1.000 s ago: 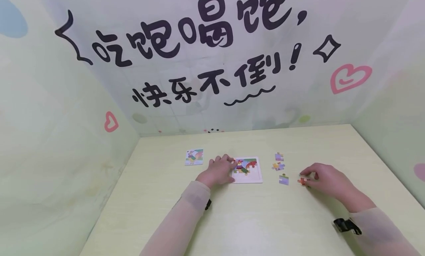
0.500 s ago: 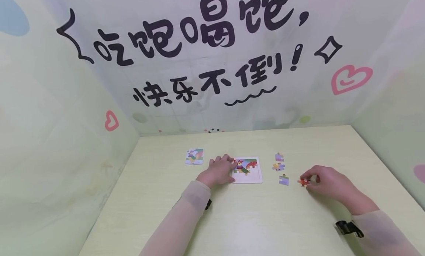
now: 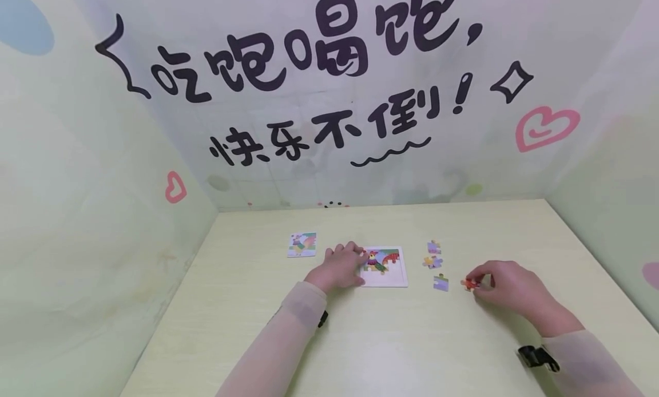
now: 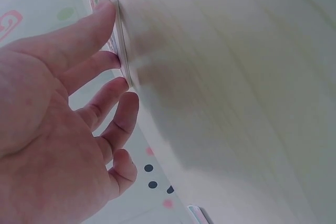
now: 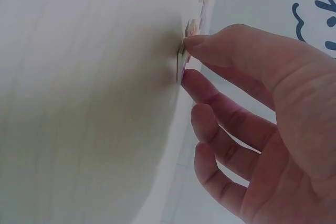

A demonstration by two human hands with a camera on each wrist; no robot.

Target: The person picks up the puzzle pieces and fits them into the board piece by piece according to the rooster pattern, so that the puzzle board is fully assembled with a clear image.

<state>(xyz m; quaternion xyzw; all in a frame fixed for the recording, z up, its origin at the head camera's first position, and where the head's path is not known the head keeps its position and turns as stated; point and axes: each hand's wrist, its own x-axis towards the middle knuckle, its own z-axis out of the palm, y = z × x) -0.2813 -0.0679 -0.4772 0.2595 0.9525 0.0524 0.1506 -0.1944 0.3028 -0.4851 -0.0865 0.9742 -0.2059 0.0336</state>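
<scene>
My left hand rests along the left side of a white puzzle tray, its thumb and fingertips apart on the edge. Part of a rooster picture is assembled in the tray's upper area; the lower right shows bare white. In the left wrist view, the thumb and nearer fingertips touch the tray rim. To the right, my right hand pinches a red puzzle piece between thumb and index finger, low at the tabletop. The right wrist view shows that piece edge-on, partly hidden by the thumb.
Between the tray and my right hand lie several loose pieces, among them a purple piece, a yellow and purple piece and a purple-green piece. A small rooster picture card lies at the back left. Printed walls enclose the table.
My right thumb and index finger have closed more tightly around the red piece, with the hand shifting slightly. My left hand stays at the tray. The head view has tilted a little.
</scene>
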